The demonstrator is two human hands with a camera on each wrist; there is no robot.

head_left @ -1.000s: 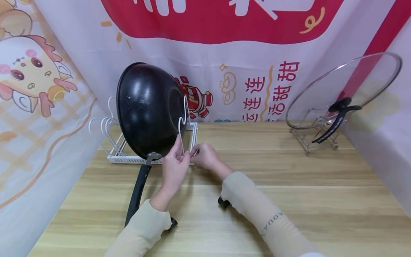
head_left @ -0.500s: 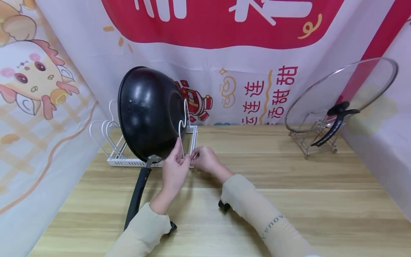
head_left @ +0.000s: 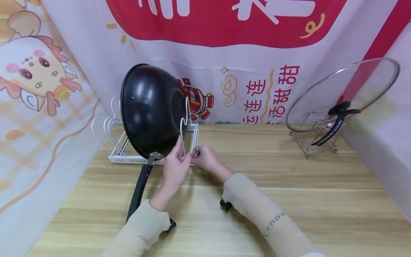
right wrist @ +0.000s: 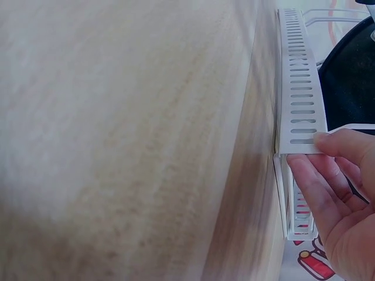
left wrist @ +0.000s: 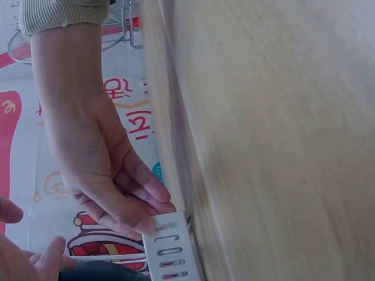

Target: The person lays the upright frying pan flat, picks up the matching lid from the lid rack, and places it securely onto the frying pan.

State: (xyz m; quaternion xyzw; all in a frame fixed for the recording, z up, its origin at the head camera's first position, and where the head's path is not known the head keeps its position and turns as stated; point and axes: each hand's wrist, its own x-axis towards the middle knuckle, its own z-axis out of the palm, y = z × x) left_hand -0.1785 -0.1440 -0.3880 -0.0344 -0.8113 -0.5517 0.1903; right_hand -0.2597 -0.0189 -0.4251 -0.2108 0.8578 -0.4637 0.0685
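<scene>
Wok [head_left: 151, 110], black and deep, stands on edge in the white rack [head_left: 126, 159] at nine o'clock of the head view, its handle [head_left: 139, 189] slanting toward seven. The left hand [head_left: 173, 171], fingers bent, holds the white wire divider [head_left: 182, 130] between thumb and forefinger; the right hand [head_left: 207, 157], at its two o'clock, pinches the rack's near corner. At three o'clock a glass lid [head_left: 321, 100] leans in a metal stand [head_left: 307, 154].

Left wrist view: the right arm enters from ten o'clock, thumb on the slotted rail [left wrist: 170, 249] at six; left fingers show only partly at eight.

Right wrist view: the rail runs from one o'clock to the right hand at four, thumb on its face, fingers against its end.
</scene>
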